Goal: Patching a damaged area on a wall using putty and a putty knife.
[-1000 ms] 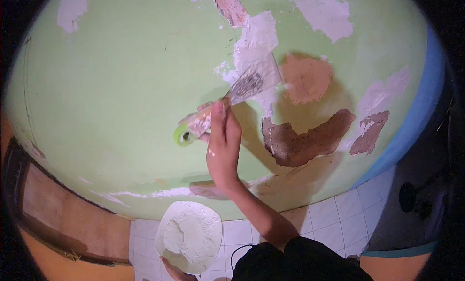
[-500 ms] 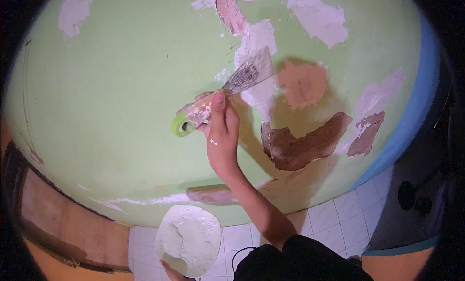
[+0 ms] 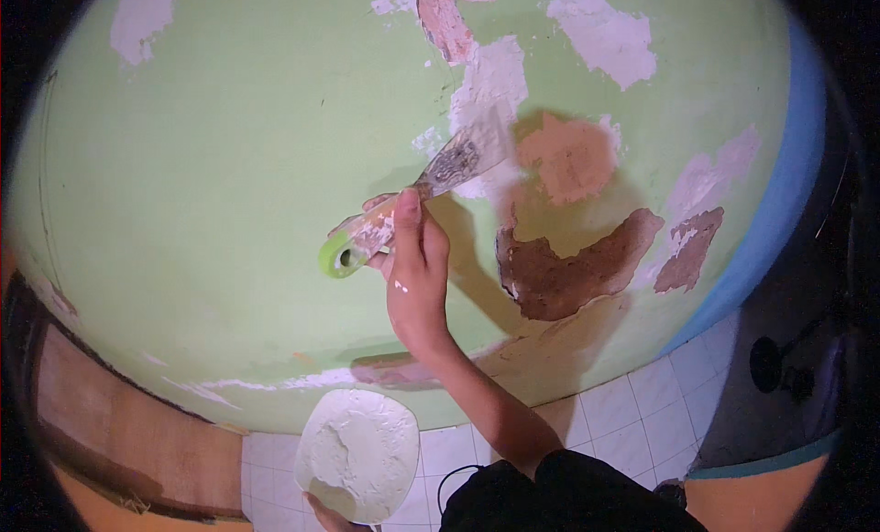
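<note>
Up high, putty knife [image 3: 431, 179] gripped in right hand [image 3: 414, 257], blade on wall [image 3: 229, 165]

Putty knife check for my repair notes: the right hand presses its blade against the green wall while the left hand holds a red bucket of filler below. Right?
Not quite. In the head view the left hand holds a flat white board of filler, not a red bucket. The right hand does press the putty knife against the green wall.

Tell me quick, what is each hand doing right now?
Left hand: mostly out of view, holding the white plaster-covered board from below.
Right hand: closed on the green-ended, plaster-smeared putty knife.
</note>
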A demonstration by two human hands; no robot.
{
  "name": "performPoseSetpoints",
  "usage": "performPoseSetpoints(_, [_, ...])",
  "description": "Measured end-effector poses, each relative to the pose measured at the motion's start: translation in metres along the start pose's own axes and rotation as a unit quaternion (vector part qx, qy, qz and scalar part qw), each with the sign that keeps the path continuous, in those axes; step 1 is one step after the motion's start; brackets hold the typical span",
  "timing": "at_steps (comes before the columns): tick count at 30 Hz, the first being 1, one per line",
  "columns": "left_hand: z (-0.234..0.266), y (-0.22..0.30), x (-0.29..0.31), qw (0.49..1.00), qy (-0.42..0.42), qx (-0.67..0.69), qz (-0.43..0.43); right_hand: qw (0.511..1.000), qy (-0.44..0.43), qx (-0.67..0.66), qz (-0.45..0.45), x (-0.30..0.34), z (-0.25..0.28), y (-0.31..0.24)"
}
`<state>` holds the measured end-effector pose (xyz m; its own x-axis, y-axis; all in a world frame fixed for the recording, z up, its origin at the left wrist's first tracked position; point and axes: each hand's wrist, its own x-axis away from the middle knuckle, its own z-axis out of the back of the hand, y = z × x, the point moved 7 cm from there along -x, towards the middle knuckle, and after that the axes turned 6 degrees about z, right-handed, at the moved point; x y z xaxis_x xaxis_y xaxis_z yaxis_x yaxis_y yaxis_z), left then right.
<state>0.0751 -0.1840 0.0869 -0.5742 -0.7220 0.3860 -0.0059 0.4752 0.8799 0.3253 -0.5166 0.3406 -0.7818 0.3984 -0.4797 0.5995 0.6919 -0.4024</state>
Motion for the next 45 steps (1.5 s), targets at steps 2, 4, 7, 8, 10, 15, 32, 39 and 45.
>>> performPoseSetpoints(2, [-0.011,0.006,0.001,1.0,-0.011,-0.022,-0.012,1.0,0.005,0.024,-0.018,-0.003,0.001,0.016])
performPoseSetpoints(4, [-0.003,0.005,-0.008,1.0,-0.015,-0.011,-0.001,0.998,-0.019,0.019,-0.058,0.02,-0.01,0.03])
performPoseSetpoints(7, [-0.006,0.001,-0.017,0.999,-0.049,-0.004,0.009,0.991,-0.085,0.075,-0.074,0.05,-0.012,0.028])
performPoseSetpoints(8, [-0.012,0.001,-0.017,0.998,-0.07,-0.008,0.005,0.982,-0.125,0.131,-0.059,0.058,-0.011,0.022])
performPoseSetpoints(10, [-0.02,0.004,-0.006,0.998,-0.066,-0.011,0.004,0.97,-0.166,0.17,-0.051,0.075,-0.002,0.013])
performPoseSetpoints(15, [-0.022,-0.004,-0.004,0.998,-0.055,-0.018,0.002,0.9,-0.325,0.281,-0.078,0.094,0.027,-0.023])
performPoseSetpoints(32, [-0.152,-0.013,0.075,0.993,-0.12,0.008,-0.007,0.715,-0.332,0.585,-0.191,0.052,0.145,-0.128])
performPoseSetpoints(39, [-0.119,-0.027,0.102,0.998,-0.06,-0.004,0.014,0.645,-0.446,0.576,-0.23,0.049,0.143,-0.118])
performPoseSetpoints(45, [-0.103,-0.032,0.121,0.997,0.006,-0.069,0.016,0.619,-0.447,0.602,-0.233,0.059,0.149,-0.091])
